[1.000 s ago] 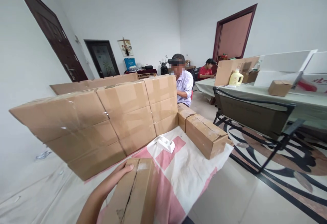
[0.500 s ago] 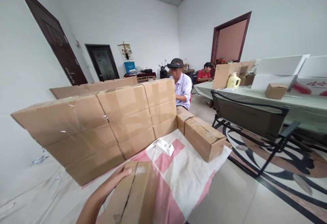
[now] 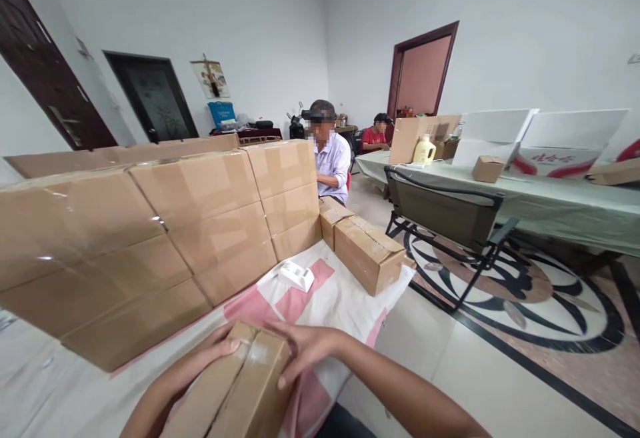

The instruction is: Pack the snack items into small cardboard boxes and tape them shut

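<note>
The near carton (image 3: 240, 385) is positioned at the near edge of the cloth (image 3: 350, 291) and is now contacted from both sides; in the earlier frames only the left hand (image 3: 215, 351) is seen on it. The left edge is gripped by the left hand, with the thumb laid on the top face. The right hand (image 3: 303, 351) is newly placed at the far right corner, fingers spread over the far end and thumb against the right side. The white device (image 3: 296, 276) is left undisturbed beyond, near the stacked cartons (image 3: 210, 205).
</note>
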Demonstrator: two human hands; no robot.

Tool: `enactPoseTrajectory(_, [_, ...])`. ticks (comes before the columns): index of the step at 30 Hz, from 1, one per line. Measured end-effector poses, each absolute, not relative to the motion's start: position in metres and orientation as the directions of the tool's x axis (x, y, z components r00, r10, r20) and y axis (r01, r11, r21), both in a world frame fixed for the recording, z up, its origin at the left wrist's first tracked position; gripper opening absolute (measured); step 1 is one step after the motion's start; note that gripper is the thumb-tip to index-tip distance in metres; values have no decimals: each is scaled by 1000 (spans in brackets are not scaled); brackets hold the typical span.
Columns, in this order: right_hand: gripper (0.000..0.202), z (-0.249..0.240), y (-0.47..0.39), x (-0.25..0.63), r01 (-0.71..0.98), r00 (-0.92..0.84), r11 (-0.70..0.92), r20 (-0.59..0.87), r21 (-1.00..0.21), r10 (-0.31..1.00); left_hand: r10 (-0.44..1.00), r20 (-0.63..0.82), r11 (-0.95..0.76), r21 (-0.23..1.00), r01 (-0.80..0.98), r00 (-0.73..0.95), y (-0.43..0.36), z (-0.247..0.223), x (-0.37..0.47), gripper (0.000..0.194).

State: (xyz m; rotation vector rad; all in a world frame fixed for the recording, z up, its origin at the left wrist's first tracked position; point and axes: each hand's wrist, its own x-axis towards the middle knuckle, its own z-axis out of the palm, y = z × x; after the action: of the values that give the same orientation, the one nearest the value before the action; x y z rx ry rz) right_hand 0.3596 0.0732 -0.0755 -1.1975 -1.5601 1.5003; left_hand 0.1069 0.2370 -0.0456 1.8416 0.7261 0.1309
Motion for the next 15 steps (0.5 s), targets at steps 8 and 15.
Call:
enactPoseTrajectory(8, [156,-96,77,335,19,-390,98,83,-995,917,404,-308,-39,935,353,861,234,-58,105,51])
enactPoseTrajectory(15, [138,-108,-81,391,167,326,150,198,-974,924,235,-86,13,996,86,968,241,-61,170,38])
